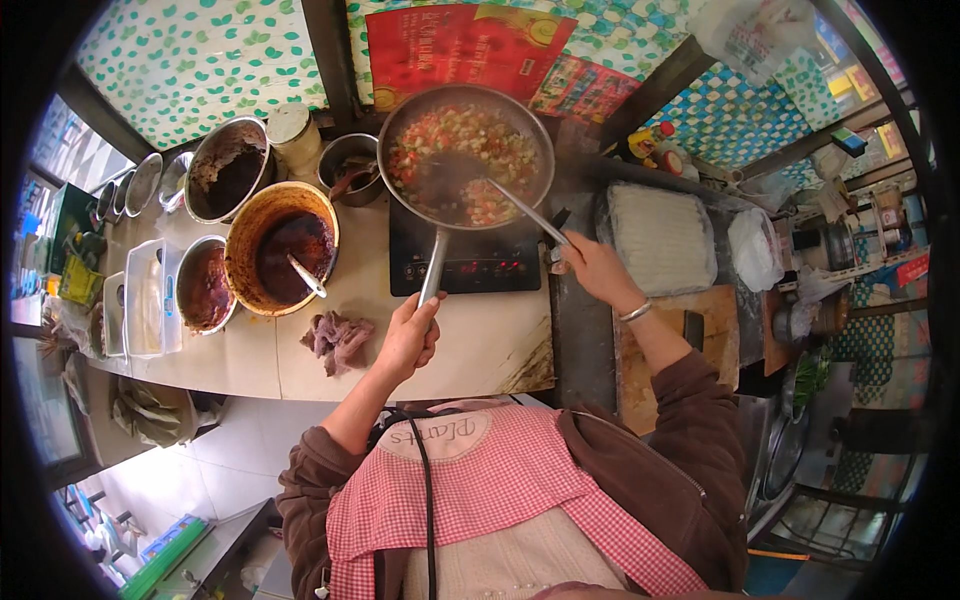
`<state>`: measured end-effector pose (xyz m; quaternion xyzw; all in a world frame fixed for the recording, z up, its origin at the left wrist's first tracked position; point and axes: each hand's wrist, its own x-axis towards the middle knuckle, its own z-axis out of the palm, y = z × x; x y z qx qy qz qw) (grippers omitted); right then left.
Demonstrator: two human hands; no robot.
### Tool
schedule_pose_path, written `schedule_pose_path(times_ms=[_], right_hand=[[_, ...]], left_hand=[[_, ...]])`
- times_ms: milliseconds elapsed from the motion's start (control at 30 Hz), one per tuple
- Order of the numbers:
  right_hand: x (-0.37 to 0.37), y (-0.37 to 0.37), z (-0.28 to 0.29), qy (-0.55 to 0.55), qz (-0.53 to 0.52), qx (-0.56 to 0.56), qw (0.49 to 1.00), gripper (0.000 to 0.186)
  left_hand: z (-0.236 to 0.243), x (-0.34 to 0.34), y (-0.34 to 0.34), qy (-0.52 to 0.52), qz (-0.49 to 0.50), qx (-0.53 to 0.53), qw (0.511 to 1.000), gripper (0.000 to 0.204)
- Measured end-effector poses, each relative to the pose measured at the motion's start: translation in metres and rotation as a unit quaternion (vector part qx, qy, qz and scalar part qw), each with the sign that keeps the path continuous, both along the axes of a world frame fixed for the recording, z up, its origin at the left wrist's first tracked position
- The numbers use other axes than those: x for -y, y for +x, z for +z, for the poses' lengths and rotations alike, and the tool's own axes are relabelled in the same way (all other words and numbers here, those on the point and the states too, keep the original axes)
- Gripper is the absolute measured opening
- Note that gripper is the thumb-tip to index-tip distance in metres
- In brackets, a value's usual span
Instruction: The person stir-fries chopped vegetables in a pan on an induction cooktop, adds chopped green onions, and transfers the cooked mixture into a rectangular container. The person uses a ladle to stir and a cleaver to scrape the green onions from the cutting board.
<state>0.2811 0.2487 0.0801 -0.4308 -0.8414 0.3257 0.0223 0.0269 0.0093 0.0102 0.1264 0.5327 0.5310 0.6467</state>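
Note:
A frying pan with chopped red and pale green vegetables sits over a black induction cooker, slightly tilted. My left hand is closed around the pan's metal handle. In my right hand is a long metal-handled spatula, reaching into the pan from the right. Its dark head is hard to make out against the pan's bottom. A thin haze hangs over the pan. On the counter left of my left hand lies a crumpled purple cloth.
Left stand a yellowish pot of dark red sauce with a spoon, a smaller sauce bowl, a steel pot and a clear plastic box. Right are a wrapped white tray and a wooden board. A window frame stands behind.

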Motion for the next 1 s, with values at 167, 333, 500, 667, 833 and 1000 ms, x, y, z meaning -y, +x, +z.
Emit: schedule_pose_path(times_ms=[167, 333, 500, 667, 833, 1000], right_hand=[[-0.031, -0.006, 0.015, 0.053, -0.005, -0.037, 0.998, 0.038], [-0.061, -0.062, 0.027, 0.194, 0.004, 0.011, 0.981, 0.033], [-0.056, -0.066, 0.009, 0.212, 0.074, 0.096, 0.970, 0.030], [-0.052, -0.016, 0.054, 0.070, 0.060, 0.013, 0.996, 0.032], [-0.068, 0.006, -0.026, 0.142, -0.043, -0.050, 0.988, 0.034], [-0.008, -0.017, 0.009, -0.098, -0.103, -0.026, 0.989, 0.029]], left_hand=[[-0.001, -0.001, -0.001, -0.004, -0.002, 0.004, 1.000, 0.042], [-0.001, -0.001, 0.000, -0.003, -0.001, 0.006, 1.000, 0.041], [0.001, -0.003, 0.002, -0.009, 0.000, 0.002, 1.000, 0.041], [0.000, 0.001, -0.001, -0.007, -0.004, -0.007, 1.000, 0.044], [0.005, -0.006, 0.003, 0.000, -0.016, -0.003, 1.000, 0.043], [0.000, -0.002, 0.005, -0.012, 0.002, -0.003, 1.000, 0.043]])
